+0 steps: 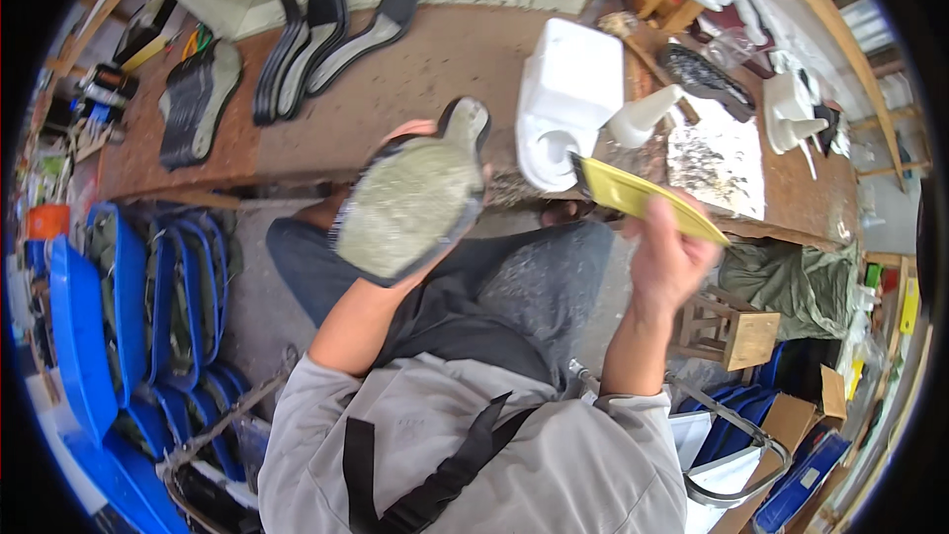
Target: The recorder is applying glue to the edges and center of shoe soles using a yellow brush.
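My left hand (412, 127) is wrapped round a shoe sole (410, 200) in front of my lap. The sole's broad pale greenish face is turned up, and most of the hand is hidden beneath it. In my right hand (674, 255) is a flat yellow-handled brush (643, 200), gripped at its rear end. Its dark bristle tip sits at the edge of the round dish on a white plastic glue pot (573, 64). A white cone-shaped nozzle (645, 117) lies just right of the pot.
Stacked dark soles (201, 104) and more curved soles (341, 44) lie along the bench's left. At right are a blotched white sheet (714, 163), another dark sole (707, 81) and a white bottle (788, 114). Blue bins (89, 311) stand low left; a wooden stool (741, 331) stands low right.
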Action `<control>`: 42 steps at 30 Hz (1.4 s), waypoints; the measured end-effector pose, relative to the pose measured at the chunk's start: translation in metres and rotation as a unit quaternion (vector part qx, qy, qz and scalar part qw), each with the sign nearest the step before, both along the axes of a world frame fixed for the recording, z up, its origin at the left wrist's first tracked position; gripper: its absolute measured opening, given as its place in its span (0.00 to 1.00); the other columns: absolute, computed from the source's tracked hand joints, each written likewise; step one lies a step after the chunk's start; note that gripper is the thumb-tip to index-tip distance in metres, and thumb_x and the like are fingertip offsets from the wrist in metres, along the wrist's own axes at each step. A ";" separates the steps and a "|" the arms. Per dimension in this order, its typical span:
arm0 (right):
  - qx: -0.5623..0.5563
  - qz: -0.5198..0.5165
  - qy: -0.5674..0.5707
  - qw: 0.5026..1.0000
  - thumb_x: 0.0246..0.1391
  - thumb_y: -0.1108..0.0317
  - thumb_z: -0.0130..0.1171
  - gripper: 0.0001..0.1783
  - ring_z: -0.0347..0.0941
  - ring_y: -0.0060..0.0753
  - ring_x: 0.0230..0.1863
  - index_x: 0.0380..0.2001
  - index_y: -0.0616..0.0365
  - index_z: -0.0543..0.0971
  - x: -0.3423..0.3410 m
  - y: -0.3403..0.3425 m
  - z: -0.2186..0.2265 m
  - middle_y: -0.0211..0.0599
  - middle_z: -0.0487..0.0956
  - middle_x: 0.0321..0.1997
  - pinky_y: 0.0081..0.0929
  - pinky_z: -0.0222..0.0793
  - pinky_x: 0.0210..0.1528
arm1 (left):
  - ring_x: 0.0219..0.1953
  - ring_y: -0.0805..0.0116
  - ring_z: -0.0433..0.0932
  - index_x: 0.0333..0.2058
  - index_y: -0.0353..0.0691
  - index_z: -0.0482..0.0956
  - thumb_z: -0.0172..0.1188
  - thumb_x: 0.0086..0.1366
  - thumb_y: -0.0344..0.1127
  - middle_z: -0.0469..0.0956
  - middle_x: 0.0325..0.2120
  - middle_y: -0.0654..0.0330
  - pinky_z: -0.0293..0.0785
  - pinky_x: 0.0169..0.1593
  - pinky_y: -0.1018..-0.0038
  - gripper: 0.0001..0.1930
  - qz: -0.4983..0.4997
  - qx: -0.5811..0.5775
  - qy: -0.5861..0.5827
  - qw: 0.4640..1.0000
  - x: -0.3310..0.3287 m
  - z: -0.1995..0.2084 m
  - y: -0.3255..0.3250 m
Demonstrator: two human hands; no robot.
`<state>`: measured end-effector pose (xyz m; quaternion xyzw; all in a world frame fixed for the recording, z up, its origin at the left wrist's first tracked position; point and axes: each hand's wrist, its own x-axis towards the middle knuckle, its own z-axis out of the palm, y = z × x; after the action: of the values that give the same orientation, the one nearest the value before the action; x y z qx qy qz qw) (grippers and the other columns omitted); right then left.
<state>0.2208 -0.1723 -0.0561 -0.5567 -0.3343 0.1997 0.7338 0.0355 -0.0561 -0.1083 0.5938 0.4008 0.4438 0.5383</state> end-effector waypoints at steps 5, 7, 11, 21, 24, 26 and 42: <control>-0.154 0.049 -0.133 0.978 0.53 0.74 0.60 0.05 0.69 0.18 0.22 0.32 0.63 0.80 0.022 0.029 -0.055 0.30 0.75 0.23 0.18 0.66 0.23 | 0.45 0.62 0.69 0.50 0.32 0.62 0.70 0.48 0.34 0.69 0.38 0.55 0.65 0.52 0.72 0.34 0.025 0.406 0.348 0.845 -0.002 -0.015 0.019; -0.159 0.042 -0.215 0.963 0.52 0.74 0.60 0.05 0.69 0.20 0.22 0.32 0.63 0.80 0.029 0.034 -0.069 0.31 0.76 0.23 0.19 0.66 0.24 | 0.46 0.61 0.69 0.52 0.32 0.60 0.70 0.49 0.35 0.69 0.41 0.54 0.65 0.53 0.70 0.35 0.046 0.266 0.255 0.929 0.001 -0.005 0.011; -0.169 0.058 -0.279 0.943 0.51 0.74 0.61 0.05 0.70 0.22 0.24 0.32 0.63 0.80 0.029 0.041 -0.079 0.35 0.76 0.24 0.23 0.66 0.26 | 0.48 0.66 0.68 0.54 0.34 0.59 0.69 0.48 0.30 0.68 0.44 0.56 0.66 0.52 0.73 0.36 0.047 0.212 0.217 0.952 -0.002 -0.006 0.010; -0.035 0.104 0.127 0.986 0.51 0.76 0.59 0.05 0.67 0.22 0.16 0.31 0.68 0.77 -0.014 0.017 0.001 0.36 0.75 0.20 0.19 0.62 0.20 | 0.41 0.61 0.70 0.45 0.34 0.68 0.76 0.35 0.28 0.66 0.38 0.55 0.68 0.45 0.73 0.35 0.069 0.377 0.116 0.916 0.009 -0.016 0.030; 0.009 0.199 -0.020 0.980 0.48 0.76 0.60 0.05 0.69 0.27 0.18 0.29 0.67 0.77 -0.040 0.011 0.021 0.39 0.77 0.19 0.23 0.65 0.23 | 0.40 0.64 0.69 0.44 0.35 0.69 0.76 0.33 0.27 0.65 0.38 0.56 0.67 0.42 0.76 0.36 0.110 0.388 0.094 0.910 0.020 -0.011 0.017; 0.018 0.190 -0.106 0.976 0.47 0.76 0.61 0.05 0.70 0.27 0.19 0.28 0.67 0.77 -0.046 0.016 0.028 0.39 0.78 0.19 0.22 0.66 0.23 | 0.41 0.63 0.68 0.44 0.36 0.69 0.76 0.34 0.29 0.65 0.38 0.56 0.68 0.43 0.73 0.35 0.107 0.401 0.135 0.900 0.016 0.006 0.008; 0.214 0.275 -0.309 0.885 0.39 0.75 0.66 0.12 0.74 0.35 0.16 0.27 0.72 0.76 -0.055 0.003 0.058 0.47 0.77 0.21 0.26 0.70 0.15 | 0.39 0.49 0.65 0.47 0.33 0.60 0.59 0.49 0.30 0.61 0.34 0.48 0.71 0.32 0.64 0.26 -0.060 0.371 0.179 0.909 -0.006 0.038 -0.023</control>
<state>0.1661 -0.1693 0.0022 -0.3055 -0.7185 0.1350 0.6100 0.0294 -0.0787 -0.0707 0.8431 0.2602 0.4136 0.2244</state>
